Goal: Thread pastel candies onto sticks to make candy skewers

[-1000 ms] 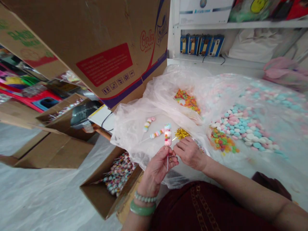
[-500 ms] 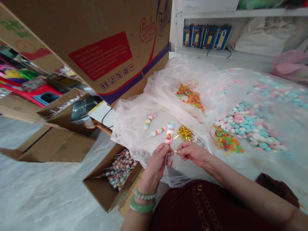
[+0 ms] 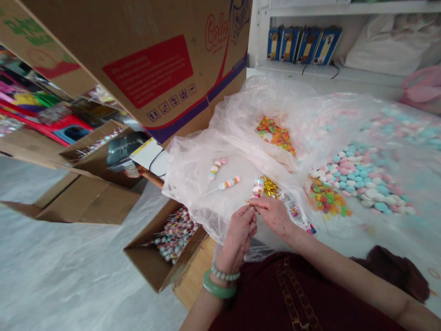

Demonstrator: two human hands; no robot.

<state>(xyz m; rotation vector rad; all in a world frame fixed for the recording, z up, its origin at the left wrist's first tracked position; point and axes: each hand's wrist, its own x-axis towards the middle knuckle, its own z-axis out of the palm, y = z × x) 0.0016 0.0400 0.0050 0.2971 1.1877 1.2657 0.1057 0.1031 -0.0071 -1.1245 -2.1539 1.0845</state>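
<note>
My left hand (image 3: 242, 226), with a green bangle and bead bracelet at its wrist, is closed round the lower end of a wrapped candy skewer (image 3: 257, 187). The skewer's bagged top points away from me. Pinched in my right hand (image 3: 273, 212) is a gold twist tie (image 3: 247, 202), held against the neck of the wrapper; the fingertips of both hands meet there. Behind my right hand lies a pile of gold ties (image 3: 270, 186). Two unwrapped candy skewers, one nearer (image 3: 229, 183) and one farther (image 3: 216, 168), rest on the plastic sheet (image 3: 193, 161) to the left.
Orange and green ring candies (image 3: 275, 135) and pastel candies (image 3: 361, 177) lie on the plastic. Printed wrappers (image 3: 296, 211) are beside my right wrist. An open box of finished skewers (image 3: 141, 257) stands below left. A large cardboard box (image 3: 148, 59) rises behind.
Both hands have moved slightly right and up in view. My right hand has brought the gold tie across to the wrapper's neck, and the view has shifted, showing more of the printed wrappers.
</note>
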